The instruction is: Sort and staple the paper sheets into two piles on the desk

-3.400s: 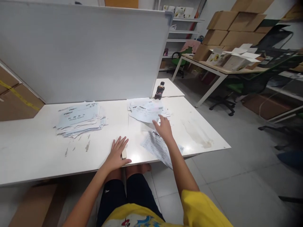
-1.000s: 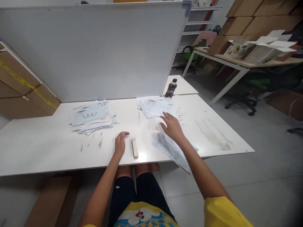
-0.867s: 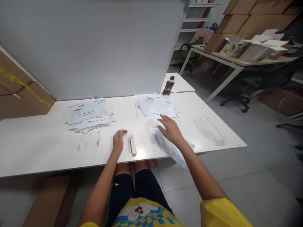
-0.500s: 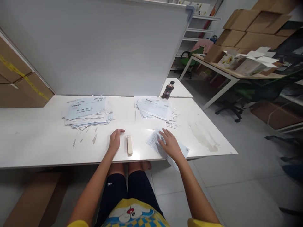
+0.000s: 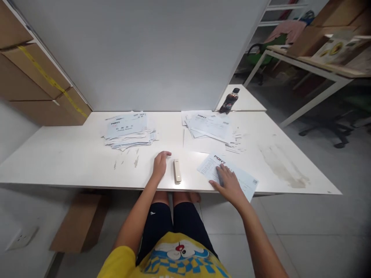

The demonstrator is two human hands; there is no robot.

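Now, right hand point(image 5: 228, 186) on the sheet point(image 5: 245, 180)!

Lower right of centre, fingers apart, it lies over that printed page, one corner overhanging the table edge point(image 5: 272, 192). Mid-frame, the left hand point(image 5: 160, 165) curls just beside a slim cream tool point(image 5: 177, 172); whether it grips anything, I cannot tell. Paper stack point(image 5: 127, 129), left of centre!

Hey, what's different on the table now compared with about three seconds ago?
The right hand has left the near edge of the right paper stack and moved nearer the person, onto the loose sheet. The left hand has uncovered the cream tool, shifting to its left. The left paper stack and bottle look unmoved.
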